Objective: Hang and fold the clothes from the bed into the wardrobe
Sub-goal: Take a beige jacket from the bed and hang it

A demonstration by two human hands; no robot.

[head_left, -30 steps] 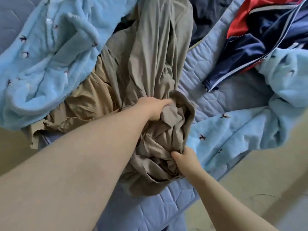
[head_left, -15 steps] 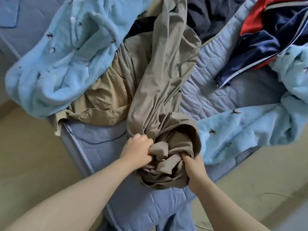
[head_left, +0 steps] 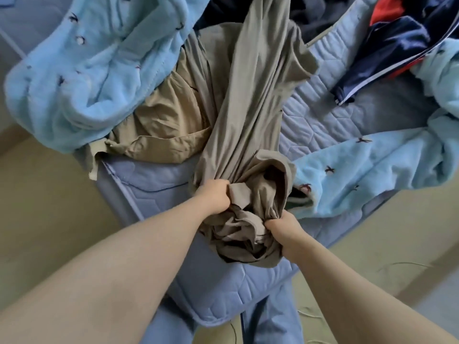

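Now, left hand (head_left: 214, 197): clenched round a gathered neck of the taupe garment (head_left: 248, 108), at that garment's near end.
Right hand (head_left: 283, 228): gripping the wadded tail of the taupe garment, just right of the left hand's hold; fingertips are buried in the folds.
Taupe garment: on the bed (head_left: 223, 294), a long twisted length running away from both hands over the pile. What kind of garment it is, I cannot tell.
Tan garment (head_left: 169, 125): touching the taupe garment on its left, partly under it.
Left fleece (head_left: 87, 70): light blue, left of the taupe garment, beyond the tan piece.
Right fleece (head_left: 372, 175): light blue, near the taupe garment's wadded end, to its right.
Navy-and-red jacket (head_left: 397, 45): well right of the taupe garment's far end.
Dark garment (head_left: 313, 18): at the taupe garment's far end, seemingly beneath it.
Bed: quilted blue mattress; its corner lies directly under the taupe garment's wad.
Wardrobe: not in view.
Step in hand, as judged: drawing the taupe garment clear of the pile.
Doing it well, as judged: lift upward rather than drag, so the tan garment is not hauled off the mattress edge. Once the garment is free, move both hands from the wad to a true edge and shake out the twist before hanging or folding.
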